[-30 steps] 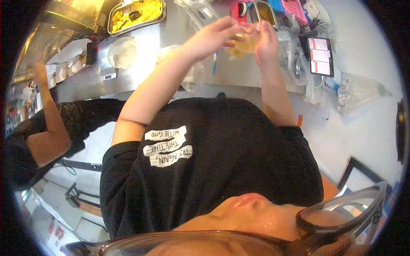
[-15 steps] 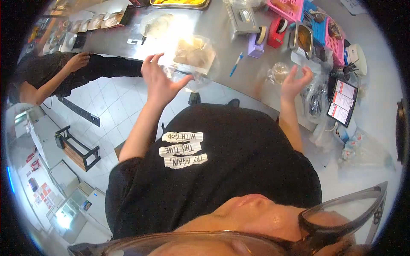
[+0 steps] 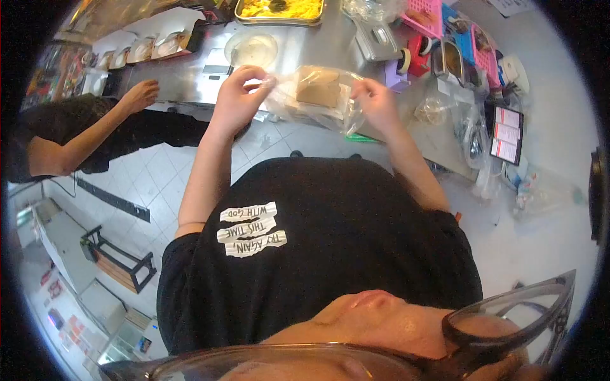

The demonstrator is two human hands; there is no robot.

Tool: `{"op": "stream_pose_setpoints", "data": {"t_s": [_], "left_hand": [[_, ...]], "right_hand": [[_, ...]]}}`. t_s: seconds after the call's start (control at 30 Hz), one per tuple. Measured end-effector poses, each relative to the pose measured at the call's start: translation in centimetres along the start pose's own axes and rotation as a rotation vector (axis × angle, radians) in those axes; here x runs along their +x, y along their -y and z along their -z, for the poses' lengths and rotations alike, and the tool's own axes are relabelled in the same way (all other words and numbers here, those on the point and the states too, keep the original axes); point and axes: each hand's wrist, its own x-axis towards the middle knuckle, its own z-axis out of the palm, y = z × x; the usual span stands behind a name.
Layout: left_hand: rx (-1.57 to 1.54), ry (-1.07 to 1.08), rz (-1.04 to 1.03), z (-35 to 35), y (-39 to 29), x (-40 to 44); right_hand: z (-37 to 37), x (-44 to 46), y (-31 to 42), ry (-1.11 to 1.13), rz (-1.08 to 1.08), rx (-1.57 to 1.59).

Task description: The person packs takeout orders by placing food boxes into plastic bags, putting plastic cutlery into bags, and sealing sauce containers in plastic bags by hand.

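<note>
A clear plastic bag (image 3: 289,100) stretches between my two hands over the near edge of the steel table. Inside it, or seen through it, lies a flat brown square piece (image 3: 318,87) with paler layers beneath. My left hand (image 3: 238,98) pinches the bag's left end between thumb and fingers. At the opposite end, my right hand (image 3: 378,105) has its fingers closed on the bag's right edge. Beyond the bag, a round clear dish or lid (image 3: 253,49) rests next to a white scale-like device (image 3: 216,63).
A tray of yellow food (image 3: 279,11) sits at the back. On the right are a lidded metal container (image 3: 375,41), purple tape dispenser (image 3: 397,77), pink basket (image 3: 424,18) and tablet (image 3: 507,134). Another person's hand (image 3: 141,96) is at the left, near a white box (image 3: 149,41).
My right hand has moved left from the table's right side and taken the bag's edge. My left hand, spread before, is now closed on the bag's other end.
</note>
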Motion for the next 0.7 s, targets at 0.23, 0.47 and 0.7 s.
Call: {"op": "stream_pose_setpoints", "data": {"t_s": [0.23,0.47,0.7], "left_hand": [[-0.216,0.464,0.317,1.2,1.4,1.0],[-0.598,0.457,0.291,0.4,-1.1,1.6],[0.425,0.094,-0.339,-0.8,-6.4,6.3]], "right_hand": [[-2.5,-1.7,-1.6,0.152,-0.091,-0.819],[0.4,-1.6,6.8,-0.105,0.154,0.726],[-3.5,-1.0,13.3,-0.231,0.316,0.076]]}}
